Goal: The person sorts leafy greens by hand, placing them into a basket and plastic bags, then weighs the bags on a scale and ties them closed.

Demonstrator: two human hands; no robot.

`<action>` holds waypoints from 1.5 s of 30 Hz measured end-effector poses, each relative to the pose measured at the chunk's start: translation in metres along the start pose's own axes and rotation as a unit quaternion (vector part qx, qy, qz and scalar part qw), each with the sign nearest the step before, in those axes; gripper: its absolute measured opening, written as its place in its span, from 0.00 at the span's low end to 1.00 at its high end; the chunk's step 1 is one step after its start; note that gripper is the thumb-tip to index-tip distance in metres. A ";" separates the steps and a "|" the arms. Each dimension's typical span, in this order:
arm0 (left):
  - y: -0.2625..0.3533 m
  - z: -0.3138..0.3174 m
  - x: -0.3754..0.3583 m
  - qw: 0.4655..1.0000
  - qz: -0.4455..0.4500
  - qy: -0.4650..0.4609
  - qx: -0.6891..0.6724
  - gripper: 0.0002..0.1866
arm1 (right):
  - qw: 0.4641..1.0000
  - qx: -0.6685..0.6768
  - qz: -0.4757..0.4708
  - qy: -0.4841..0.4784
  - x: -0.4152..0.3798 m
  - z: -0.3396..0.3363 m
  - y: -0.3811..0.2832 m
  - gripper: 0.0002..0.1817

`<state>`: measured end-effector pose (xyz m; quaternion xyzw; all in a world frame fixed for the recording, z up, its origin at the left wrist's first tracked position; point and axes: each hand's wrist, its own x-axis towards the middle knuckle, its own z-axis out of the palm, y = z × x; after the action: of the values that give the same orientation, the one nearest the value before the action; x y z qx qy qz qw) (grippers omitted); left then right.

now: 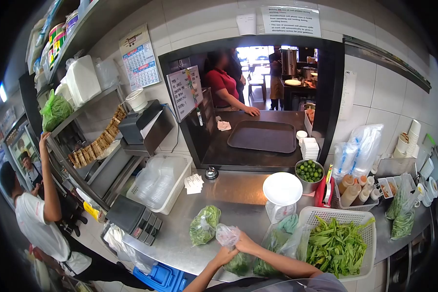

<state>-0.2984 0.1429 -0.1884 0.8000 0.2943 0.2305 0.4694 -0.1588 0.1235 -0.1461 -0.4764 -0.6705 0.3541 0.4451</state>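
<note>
At the front edge of the steel counter, my left hand [224,255] and my right hand [247,243] close together around the neck of a clear plastic bag of greens [238,265]. Its gathered top [227,234] puffs out above my fingers, and the leafy part hangs below. Just to the left lies another bag of chopped greens [205,225]. More bagged greens [272,246] rest beside my right forearm. A white perforated basket [372,243] heaped with long green leaves [337,246] stands to the right.
Behind the bags stands a white scale [282,189], near a pot of small green limes [309,171]. A basket of plastic containers [166,185] and a dark drawer unit [134,219] are on the left. A tray [262,136] lies in the pass-through. A person [44,224] reaches up to the left shelf.
</note>
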 end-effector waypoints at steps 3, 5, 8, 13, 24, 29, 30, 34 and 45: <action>-0.020 0.010 -0.003 1.000 -0.018 -0.004 0.000 0.25 | 0.998 0.044 0.038 0.005 -0.009 0.001 0.007 0.18; -0.030 0.014 -0.006 1.000 -0.016 0.001 0.011 0.25 | 0.996 0.072 0.053 0.003 -0.012 -0.002 -0.004 0.16; -0.042 0.024 -0.013 0.999 0.033 0.032 0.003 0.23 | 0.973 0.191 0.115 -0.066 -0.013 -0.009 -0.009 0.19; -0.041 0.025 -0.022 0.998 0.032 0.033 -0.043 0.22 | 0.976 -0.154 -0.141 -0.064 -0.023 -0.018 0.001 0.26; -0.066 0.010 -0.012 0.994 -0.002 -0.020 0.109 0.22 | 0.992 0.071 -0.038 -0.101 -0.005 0.004 -0.002 0.21; -0.067 0.022 -0.011 0.986 0.029 0.057 0.151 0.22 | 0.993 -0.043 -0.070 -0.082 -0.012 0.005 0.014 0.21; -0.047 0.017 -0.010 0.986 0.038 0.067 0.151 0.23 | 0.994 -0.044 -0.070 -0.075 -0.014 0.006 0.021 0.22; -0.061 0.016 -0.017 0.992 0.004 0.009 0.128 0.25 | 0.983 -0.077 -0.034 -0.165 -0.019 0.000 0.042 0.30; -0.061 0.014 -0.011 0.989 0.019 -0.019 0.148 0.29 | 0.940 -0.220 0.160 -0.206 -0.013 -0.014 0.006 0.47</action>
<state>-0.3124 0.1501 -0.2496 0.8704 0.3008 0.1777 0.3469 -0.1414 0.1132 -0.1500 -0.5803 -0.7236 0.3542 0.1191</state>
